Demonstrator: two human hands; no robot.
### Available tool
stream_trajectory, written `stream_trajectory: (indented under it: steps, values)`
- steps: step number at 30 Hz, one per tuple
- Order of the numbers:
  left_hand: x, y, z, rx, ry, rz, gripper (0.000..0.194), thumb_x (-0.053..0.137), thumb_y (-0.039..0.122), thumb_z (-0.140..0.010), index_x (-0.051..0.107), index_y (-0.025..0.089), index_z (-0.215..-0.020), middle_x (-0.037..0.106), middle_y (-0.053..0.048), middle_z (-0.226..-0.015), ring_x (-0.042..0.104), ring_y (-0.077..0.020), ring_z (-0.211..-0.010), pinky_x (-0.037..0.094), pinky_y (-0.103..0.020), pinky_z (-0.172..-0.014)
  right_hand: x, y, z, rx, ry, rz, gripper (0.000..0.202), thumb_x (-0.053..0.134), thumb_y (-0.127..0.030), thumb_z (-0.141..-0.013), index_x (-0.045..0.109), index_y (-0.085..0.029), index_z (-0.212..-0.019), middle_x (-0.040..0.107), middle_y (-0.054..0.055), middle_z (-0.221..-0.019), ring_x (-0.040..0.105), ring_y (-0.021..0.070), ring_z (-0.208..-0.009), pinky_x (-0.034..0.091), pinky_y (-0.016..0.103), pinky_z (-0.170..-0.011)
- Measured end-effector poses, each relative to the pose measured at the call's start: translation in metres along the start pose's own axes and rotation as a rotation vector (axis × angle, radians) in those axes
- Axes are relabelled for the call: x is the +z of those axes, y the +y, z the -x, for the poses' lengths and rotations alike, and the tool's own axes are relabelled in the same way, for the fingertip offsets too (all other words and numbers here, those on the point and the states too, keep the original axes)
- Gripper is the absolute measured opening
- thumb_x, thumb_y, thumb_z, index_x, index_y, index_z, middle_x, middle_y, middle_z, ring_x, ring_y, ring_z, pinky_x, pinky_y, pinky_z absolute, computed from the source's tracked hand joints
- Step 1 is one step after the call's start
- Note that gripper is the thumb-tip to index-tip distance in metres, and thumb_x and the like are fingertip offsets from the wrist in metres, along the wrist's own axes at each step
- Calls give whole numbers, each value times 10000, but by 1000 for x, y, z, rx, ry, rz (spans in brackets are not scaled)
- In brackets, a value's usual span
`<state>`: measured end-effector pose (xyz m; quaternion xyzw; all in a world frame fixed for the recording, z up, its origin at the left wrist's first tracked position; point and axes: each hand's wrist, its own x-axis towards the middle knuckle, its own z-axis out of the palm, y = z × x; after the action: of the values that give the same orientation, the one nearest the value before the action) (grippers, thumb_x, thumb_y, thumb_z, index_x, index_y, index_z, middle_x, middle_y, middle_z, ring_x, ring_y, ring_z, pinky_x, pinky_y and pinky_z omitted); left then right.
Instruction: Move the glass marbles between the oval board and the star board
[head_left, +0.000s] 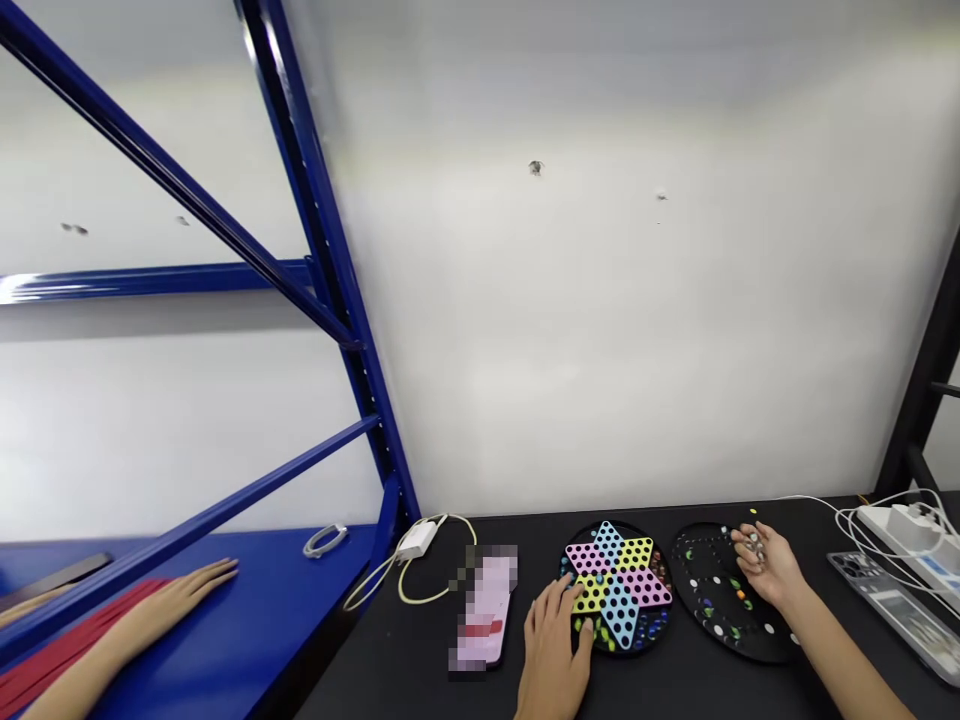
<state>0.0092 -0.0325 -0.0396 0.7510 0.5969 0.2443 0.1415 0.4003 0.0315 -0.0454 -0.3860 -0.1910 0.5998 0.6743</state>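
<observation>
A Chinese checkers board (621, 598) lies on the black table, its coloured star full of holes and loose marbles in the sections around it. My left hand (553, 640) rests at its left edge, thumb apart from the fingers, fingertips by the yellow part; I see nothing held in it. To the right is a round black tray (739, 645) with scattered green, white, blue and orange pieces. Over its right side my right hand (776, 570) is turned palm up, fingers curled around several marbles (754, 547), some pale.
A phone (486, 610) and a white adapter (417, 540) with a cable lie to the left. On the right are a power strip (911, 535) with cables and a clear case (896, 610). Another person's hand (176, 605) rests on the blue table, beyond a blue metal frame (330, 230).
</observation>
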Motion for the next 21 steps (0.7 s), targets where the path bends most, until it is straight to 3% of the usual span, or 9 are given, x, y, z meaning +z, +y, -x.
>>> stream_trajectory:
  steps: [6,10,14,17,21]
  values:
    - [-14,35,-25,135,-8,-46,365,473,254,-977,630,327,-1299,659,-48,-1289,587,-271,-1142,461,-430,-945,-5,3,-19,-148,201,531,321,607,-534,-771,546,-228,-701,424,-82,-470,267,74,-321,176,217,-370]
    - [-10,46,-47,166,-12,-87,247,531,190,-943,739,304,-1012,716,-23,-1070,629,-250,-1016,439,-379,-869,-6,-9,-31,-252,275,918,349,573,-554,-773,638,-233,-652,550,1,-494,543,207,-499,402,311,-520]
    - [-12,28,-54,113,53,-58,241,493,188,-946,726,252,-955,723,-38,-1035,649,-245,-983,448,-373,-846,-8,-18,-40,-295,259,1236,326,553,-471,-800,670,-246,-595,715,82,-721,678,300,-821,461,355,-777]
    - [-20,4,-50,59,106,-25,235,502,204,-927,710,244,-1029,738,-48,-1046,662,-259,-989,478,-390,-852,-11,-15,-44,-265,253,1396,321,514,-410,-830,652,-244,-593,724,110,-776,698,319,-884,464,376,-812]
    - [-23,-17,-40,44,114,33,201,554,247,-897,739,271,-972,772,-18,-1062,692,-243,-1016,523,-383,-908,-11,-9,-43,-216,256,1522,313,508,-417,-847,596,-240,-604,700,135,-779,698,356,-881,470,429,-788]
